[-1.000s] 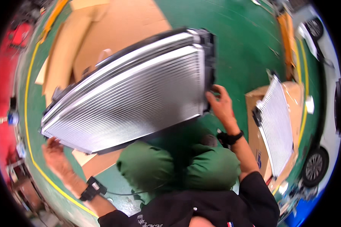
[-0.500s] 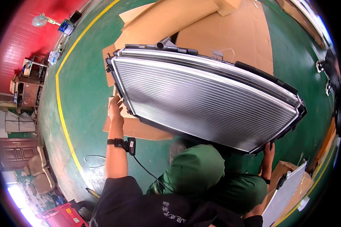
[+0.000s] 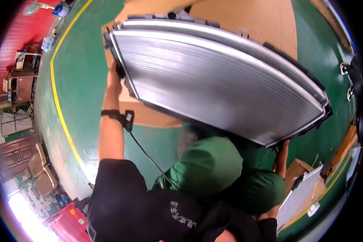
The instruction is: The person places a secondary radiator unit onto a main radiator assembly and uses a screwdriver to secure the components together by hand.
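Observation:
A large silver car radiator (image 3: 213, 88) with black plastic side pieces is held up tilted in front of me. My left hand (image 3: 114, 76) grips its left side edge, the fingers partly hidden behind the frame. At the lower right corner my right hand (image 3: 283, 148) holds the radiator from below, most of its fingers out of sight. A black pipe stub (image 3: 172, 15) sticks up from the far edge. A strapped black device (image 3: 128, 119) with a cable is on my left forearm.
Brown cardboard sheets (image 3: 266, 20) lie beneath and beyond the radiator on the green floor (image 3: 76, 80). To my right stand an opened carton (image 3: 297, 167) and a flat silver finned panel (image 3: 300, 197). A red case (image 3: 68, 222) is at the lower left.
The radiator has risen toward me, its far edge now higher in view. My left hand has moved up along its left side and closed round the edge. My right hand stays at the lower corner.

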Available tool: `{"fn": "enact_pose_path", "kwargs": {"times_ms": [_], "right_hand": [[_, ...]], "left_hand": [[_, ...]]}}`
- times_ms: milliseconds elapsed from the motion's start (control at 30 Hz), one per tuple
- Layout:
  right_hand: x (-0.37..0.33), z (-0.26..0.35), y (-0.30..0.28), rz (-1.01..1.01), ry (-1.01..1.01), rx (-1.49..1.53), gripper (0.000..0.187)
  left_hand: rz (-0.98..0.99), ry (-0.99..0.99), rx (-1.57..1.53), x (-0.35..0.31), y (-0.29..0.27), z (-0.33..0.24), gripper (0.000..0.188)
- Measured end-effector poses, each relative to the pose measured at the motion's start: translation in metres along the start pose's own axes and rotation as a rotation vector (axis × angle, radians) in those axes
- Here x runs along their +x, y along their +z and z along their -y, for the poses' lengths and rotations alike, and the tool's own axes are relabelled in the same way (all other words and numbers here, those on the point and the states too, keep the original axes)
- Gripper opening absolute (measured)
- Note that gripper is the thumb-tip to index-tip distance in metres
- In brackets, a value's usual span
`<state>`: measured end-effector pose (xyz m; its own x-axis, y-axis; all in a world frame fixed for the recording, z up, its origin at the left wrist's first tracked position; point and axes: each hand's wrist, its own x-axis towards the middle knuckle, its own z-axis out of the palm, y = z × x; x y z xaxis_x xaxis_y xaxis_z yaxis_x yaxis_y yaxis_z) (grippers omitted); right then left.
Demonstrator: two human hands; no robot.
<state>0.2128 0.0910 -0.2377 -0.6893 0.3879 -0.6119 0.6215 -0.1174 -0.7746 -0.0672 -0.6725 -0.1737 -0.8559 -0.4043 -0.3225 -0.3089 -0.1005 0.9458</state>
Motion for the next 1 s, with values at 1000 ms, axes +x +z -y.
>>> {"fn": "enact_pose_path", "kwargs": {"times_ms": [1000], "right_hand": [[0.039, 0.079, 0.01, -0.244, -0.291, -0.188, 0.039]], "left_hand": [[0.24, -0.045, 0.015, -0.039, 0.01, -0.003, 0.062]]}}
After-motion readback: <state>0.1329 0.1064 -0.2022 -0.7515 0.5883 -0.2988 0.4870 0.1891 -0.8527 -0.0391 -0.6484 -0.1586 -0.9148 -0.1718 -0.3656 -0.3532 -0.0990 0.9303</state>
